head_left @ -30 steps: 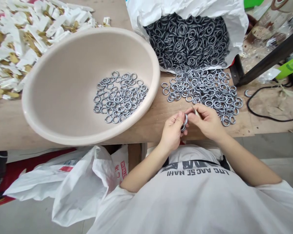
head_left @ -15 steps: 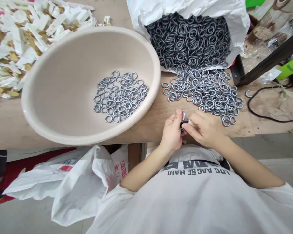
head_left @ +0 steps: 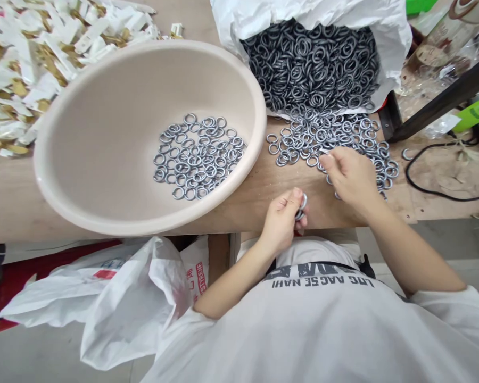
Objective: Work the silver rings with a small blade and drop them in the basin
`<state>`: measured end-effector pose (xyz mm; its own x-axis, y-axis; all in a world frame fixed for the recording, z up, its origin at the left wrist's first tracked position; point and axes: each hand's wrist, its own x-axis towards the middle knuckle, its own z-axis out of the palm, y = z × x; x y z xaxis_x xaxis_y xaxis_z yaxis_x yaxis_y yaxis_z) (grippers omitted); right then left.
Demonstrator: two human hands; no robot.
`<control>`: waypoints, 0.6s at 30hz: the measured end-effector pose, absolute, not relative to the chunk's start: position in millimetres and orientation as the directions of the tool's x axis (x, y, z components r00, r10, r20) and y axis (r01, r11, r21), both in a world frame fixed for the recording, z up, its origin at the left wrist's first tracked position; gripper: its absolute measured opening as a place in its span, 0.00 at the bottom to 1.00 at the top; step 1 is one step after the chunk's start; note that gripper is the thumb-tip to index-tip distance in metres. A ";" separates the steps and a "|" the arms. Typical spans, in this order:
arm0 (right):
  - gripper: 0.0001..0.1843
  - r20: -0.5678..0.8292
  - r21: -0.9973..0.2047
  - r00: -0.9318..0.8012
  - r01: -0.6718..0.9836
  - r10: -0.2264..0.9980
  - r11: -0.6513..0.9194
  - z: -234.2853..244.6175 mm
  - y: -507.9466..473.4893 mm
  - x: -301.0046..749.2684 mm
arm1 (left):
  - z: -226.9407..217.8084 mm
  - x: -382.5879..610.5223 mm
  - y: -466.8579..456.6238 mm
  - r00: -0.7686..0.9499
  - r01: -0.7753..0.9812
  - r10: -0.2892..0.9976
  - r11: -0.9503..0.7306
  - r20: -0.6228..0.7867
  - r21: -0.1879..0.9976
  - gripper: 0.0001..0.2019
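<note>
I moved the right hand (head_left: 350, 178), pinching a pale sliver (head_left: 324, 151), to the loose metal rings (head_left: 335, 127) at one o'clock; the left hand (head_left: 281, 221) stayed closed on a held ring (head_left: 303, 202).

I see: dark grey rings (head_left: 309, 66) at 12 o'clock | silver rings (head_left: 197, 157) in beige basin (head_left: 88, 133) at 11 | white-and-gold tags (head_left: 24, 69) at 10 | black-lettered white shirt (head_left: 323, 319) at 6

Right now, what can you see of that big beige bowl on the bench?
It is a large, round, beige basin with a smooth, plastic-looking wall and a thick, rounded rim. It sits open on a wooden workbench, near the bench's front edge. On its floor lies a loose heap of silver metal rings, leaving most of the inner wall bare. No hand touches it. A pile of white and gold pieces lies beyond its left rim.
</note>
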<state>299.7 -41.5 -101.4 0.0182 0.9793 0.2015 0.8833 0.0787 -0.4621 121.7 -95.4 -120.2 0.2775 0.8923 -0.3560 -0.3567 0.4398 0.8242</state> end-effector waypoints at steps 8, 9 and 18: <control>0.10 0.055 -0.200 -0.125 0.971 0.991 0.133 -97.7 -23.3 279.2 | -110.1 102.1 -75.5 0.193 -0.467 0.903 0.428 -0.383 0.774 0.21; 0.09 0.077 -0.309 -0.130 0.940 0.989 0.148 -94.9 -27.8 281.0 | -110.6 102.1 -74.5 0.177 -0.481 0.900 0.432 -0.398 0.763 0.21; 0.16 -0.064 -0.956 -0.176 0.293 0.982 -0.010 -89.8 -80.0 280.7 | -121.7 126.7 -77.4 0.253 -0.360 0.940 0.312 -0.230 0.880 0.21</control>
<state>280.7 -80.0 -89.8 -0.1758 0.9824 -0.0636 0.2926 -0.0096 -0.9562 126.7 -77.4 -121.7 0.2526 0.9399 -0.2296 -0.3595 0.3115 0.8796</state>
